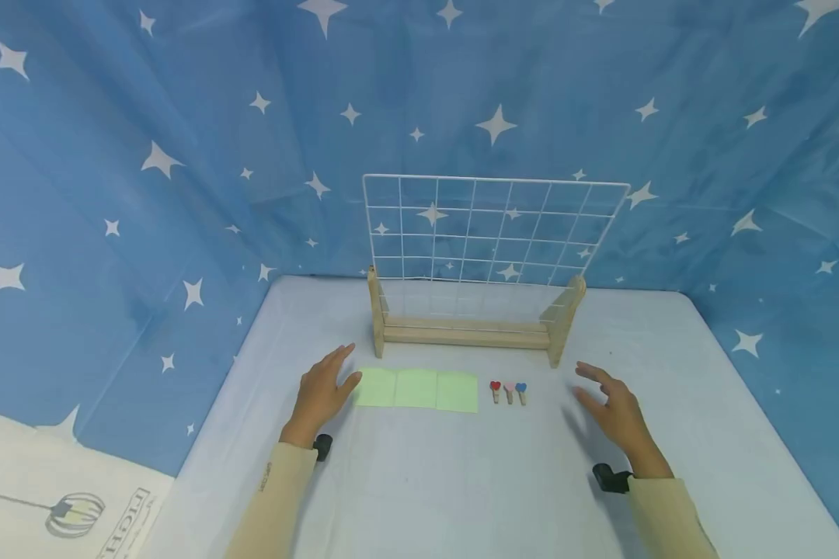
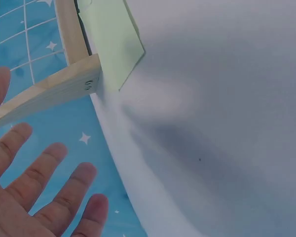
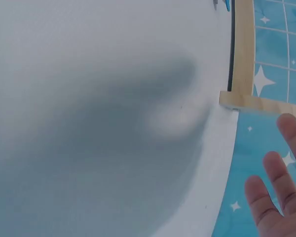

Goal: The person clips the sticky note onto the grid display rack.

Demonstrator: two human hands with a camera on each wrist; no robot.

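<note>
My left hand (image 1: pixel 319 396) hovers over the table at the left end of a row of three pale green paper squares (image 1: pixel 416 388); its fingers are spread and hold nothing. To the right of the papers lie three small wooden clothespins (image 1: pixel 509 394) topped with red, pink and blue hearts. My right hand (image 1: pixel 614 411) is held above the table, right of the clothespins, with relaxed fingers and nothing in them. In the left wrist view the green paper (image 2: pixel 113 44) appears beside the wooden stand. Only the fingers of my right hand (image 3: pixel 281 197) show in the right wrist view.
Behind the papers a white wire grid (image 1: pixel 489 233) stands upright in a wooden base (image 1: pixel 464 335). The table (image 1: pixel 419 481) has a white cover. Blue cloth (image 1: pixel 419 93) with white stars hangs behind and at both sides.
</note>
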